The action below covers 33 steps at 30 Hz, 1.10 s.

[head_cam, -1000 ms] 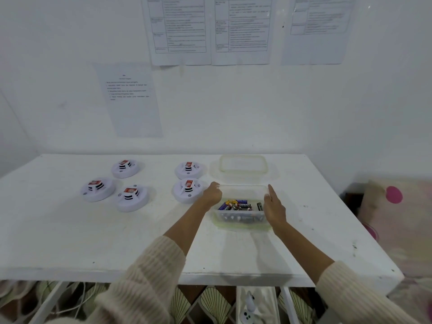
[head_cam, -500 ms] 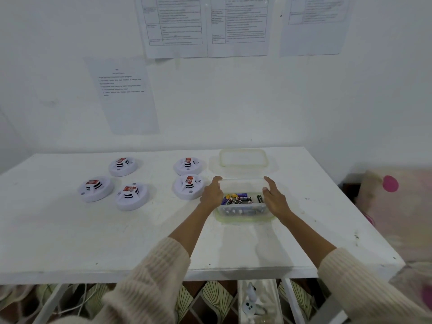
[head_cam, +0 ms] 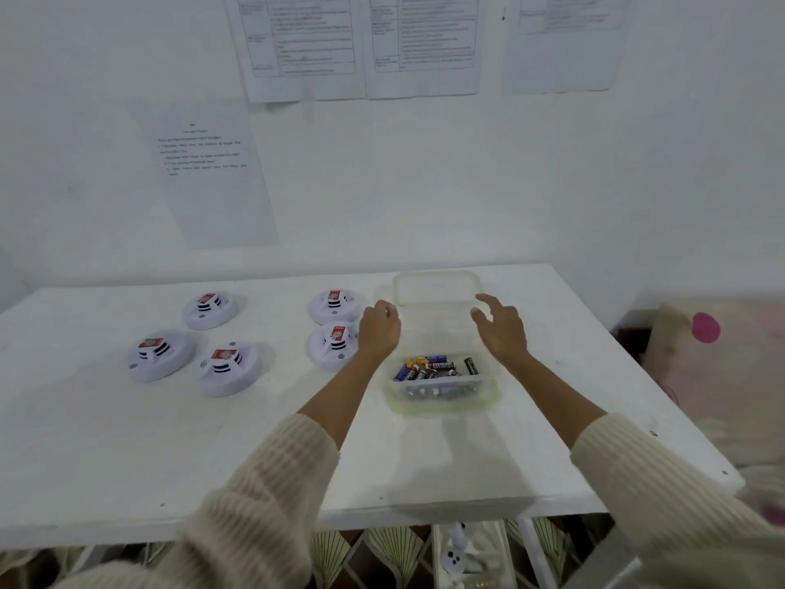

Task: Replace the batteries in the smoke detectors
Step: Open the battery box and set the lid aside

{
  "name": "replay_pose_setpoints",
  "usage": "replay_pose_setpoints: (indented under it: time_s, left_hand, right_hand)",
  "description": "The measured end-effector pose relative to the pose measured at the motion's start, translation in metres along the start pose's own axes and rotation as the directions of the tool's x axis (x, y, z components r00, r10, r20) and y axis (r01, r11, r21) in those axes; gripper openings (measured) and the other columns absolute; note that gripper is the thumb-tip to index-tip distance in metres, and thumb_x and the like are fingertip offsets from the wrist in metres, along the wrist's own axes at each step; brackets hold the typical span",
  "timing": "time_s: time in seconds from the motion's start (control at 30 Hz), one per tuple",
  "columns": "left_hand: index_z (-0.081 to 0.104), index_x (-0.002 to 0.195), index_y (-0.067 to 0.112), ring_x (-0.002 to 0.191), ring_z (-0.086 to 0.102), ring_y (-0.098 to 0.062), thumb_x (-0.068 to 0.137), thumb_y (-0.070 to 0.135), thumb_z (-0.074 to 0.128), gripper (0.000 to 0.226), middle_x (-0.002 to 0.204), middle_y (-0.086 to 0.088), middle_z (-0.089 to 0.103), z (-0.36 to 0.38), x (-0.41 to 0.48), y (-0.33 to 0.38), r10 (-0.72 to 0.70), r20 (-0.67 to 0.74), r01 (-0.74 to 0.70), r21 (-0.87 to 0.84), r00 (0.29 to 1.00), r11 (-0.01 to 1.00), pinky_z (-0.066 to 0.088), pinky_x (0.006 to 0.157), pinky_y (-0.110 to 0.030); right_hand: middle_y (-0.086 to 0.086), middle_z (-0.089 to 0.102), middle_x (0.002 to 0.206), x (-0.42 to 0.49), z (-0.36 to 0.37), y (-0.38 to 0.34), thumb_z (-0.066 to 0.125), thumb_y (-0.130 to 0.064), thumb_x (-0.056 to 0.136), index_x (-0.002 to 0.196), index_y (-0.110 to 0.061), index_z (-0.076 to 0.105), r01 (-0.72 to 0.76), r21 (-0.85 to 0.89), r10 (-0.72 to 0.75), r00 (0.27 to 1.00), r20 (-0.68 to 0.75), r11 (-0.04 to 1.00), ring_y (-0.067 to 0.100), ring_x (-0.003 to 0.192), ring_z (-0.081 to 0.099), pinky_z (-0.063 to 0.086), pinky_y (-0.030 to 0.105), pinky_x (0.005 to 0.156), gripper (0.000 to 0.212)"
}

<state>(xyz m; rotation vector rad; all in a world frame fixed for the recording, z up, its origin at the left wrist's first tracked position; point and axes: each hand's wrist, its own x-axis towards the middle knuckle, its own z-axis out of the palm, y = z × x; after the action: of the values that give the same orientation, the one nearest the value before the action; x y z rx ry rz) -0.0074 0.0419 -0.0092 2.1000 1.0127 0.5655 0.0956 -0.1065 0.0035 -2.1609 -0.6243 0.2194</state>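
Both hands have moved up the frame from the flanks of the battery box (head_cam: 441, 403) toward its far end, and the camera has tipped so the table (head_cam: 127, 461) sits lower in the picture.

Head view: the left hand (head_cam: 378, 329) hangs by the box's far left corner with its fingers curled under; whether they pinch the rim or hold nothing cannot be told from here. The right hand (head_cam: 501, 329) is released, fingers spread and slightly bent above the far right corner, grasping nothing. The clear box stands right of centre, uncovered, with loose batteries (head_cam: 433, 367) heaped at its near end. Its lid (head_cam: 437, 286) lies flat just behind it, near the wall. Five smoke detectors (head_cam: 210, 310) lie on the table at centre left, none of them visibly opened; the closest detector (head_cam: 334, 345) lies just beside the left wrist. Printed sheets (head_cam: 306, 44) hang on the wall across the top of the frame.

By the look of it the job is at its very start: supplies laid open, no detector yet handled. The next move likely calls for one hand to draw a detector clear of the group and get at its battery compartment, the other to pick fresh cells from the box.
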Motion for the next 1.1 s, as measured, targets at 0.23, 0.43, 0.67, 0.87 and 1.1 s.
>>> replay_pose_setpoints:
  time_s: [0.23,0.43,0.67,0.87,1.1]
  left_hand:
    - [0.048,0.126,0.002,0.116,0.050,-0.036,0.098,0.015,0.036,0.033,0.128,-0.021,0.051,-0.001,0.057,0.023,-0.112,-0.009,0.109,-0.142,0.994,0.984,0.042,0.093,-0.038]
    - [0.050,0.125,0.002,0.122,0.048,-0.033,0.097,0.016,0.042,0.032,0.129,-0.019,0.052,0.001,0.102,0.034,-0.145,0.041,0.149,-0.115,0.989,0.982,0.045,0.093,-0.036]
    - [0.047,0.123,0.004,0.109,0.050,-0.028,0.097,0.023,0.048,0.032,0.121,-0.012,0.047,0.004,0.118,0.023,-0.237,0.286,0.299,-0.195,0.928,0.934,0.046,0.086,-0.037]
    - [0.054,0.095,0.003,0.084,0.056,-0.020,0.090,0.018,0.061,0.018,0.095,-0.006,0.055,-0.007,0.128,0.006,-0.334,0.400,0.457,-0.268,0.853,0.848,0.048,0.069,-0.033]
    - [0.051,0.091,0.002,0.080,0.056,-0.019,0.088,0.019,0.063,0.022,0.090,-0.009,0.059,-0.016,0.132,-0.007,-0.389,0.516,0.598,-0.337,0.763,0.727,0.045,0.085,-0.030]
  right_hand:
    - [0.021,0.038,0.134,0.074,-0.011,-0.027,0.042,-0.027,0.095,0.137,-0.027,0.041,0.071,-0.080,-0.065,0.995,0.070,0.994,0.036,0.128,0.034,0.035,0.039,0.101,0.042]
    - [0.023,0.041,0.135,0.122,-0.002,-0.029,0.040,-0.027,0.096,0.139,-0.025,0.039,0.127,-0.152,-0.095,0.975,0.202,0.980,0.033,0.133,0.029,0.022,0.034,0.109,0.043]
    - [0.017,0.039,0.139,0.145,0.016,-0.012,0.042,-0.018,0.093,0.137,-0.016,0.039,-0.075,-0.068,0.089,0.969,0.232,0.995,0.033,0.129,0.037,0.032,0.035,0.106,0.045]
    - [0.014,0.055,0.093,0.155,0.013,-0.012,0.068,-0.020,0.084,0.125,0.005,0.045,-0.417,0.267,0.307,0.877,0.369,0.869,0.029,0.094,0.051,0.046,0.038,0.086,0.053]
    - [0.010,0.050,0.088,0.159,0.015,-0.009,0.072,-0.030,0.078,0.105,-0.002,0.044,-0.550,0.275,0.393,0.795,0.462,0.789,0.027,0.095,0.047,0.045,0.035,0.093,0.048]
